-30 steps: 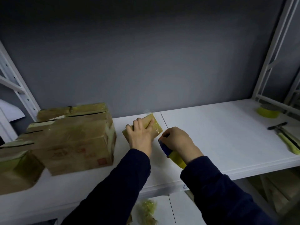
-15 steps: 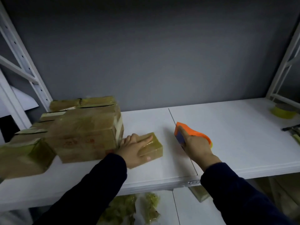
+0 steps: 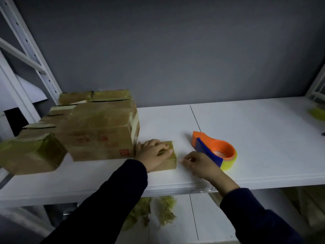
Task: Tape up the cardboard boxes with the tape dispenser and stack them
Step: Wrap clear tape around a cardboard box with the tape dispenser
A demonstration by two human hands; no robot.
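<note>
White shelf board [image 3: 255,147] against a dark grey wall, dim light, white metal uprights [image 3: 29,50] at the left.

- Small box [image 3: 171,160] lies on the shelf near its front edge, touching the lower right corner of a bigger taped box [image 3: 98,131]. More taped boxes [image 3: 29,155] are packed to the left and behind.
- Left hand [image 3: 152,155] sits on top of the small box, fingers bent over its far side, thumb laid across the top, holding it down.
- Right hand [image 3: 198,164] is low over the shelf between the small box and the tape dispenser [image 3: 217,149]. Its fingertips are drawn together just right of the box. I cannot tell whether they pinch anything.
- Orange and blue dispenser lies on its side on the shelf with a yellowish roll in it, just behind the right hand and apart from the small box.
- Another yellow roll [image 3: 318,112] shows at the far right edge.
- Crumpled tape scraps [image 3: 158,212] lie on the lower shelf.
</note>
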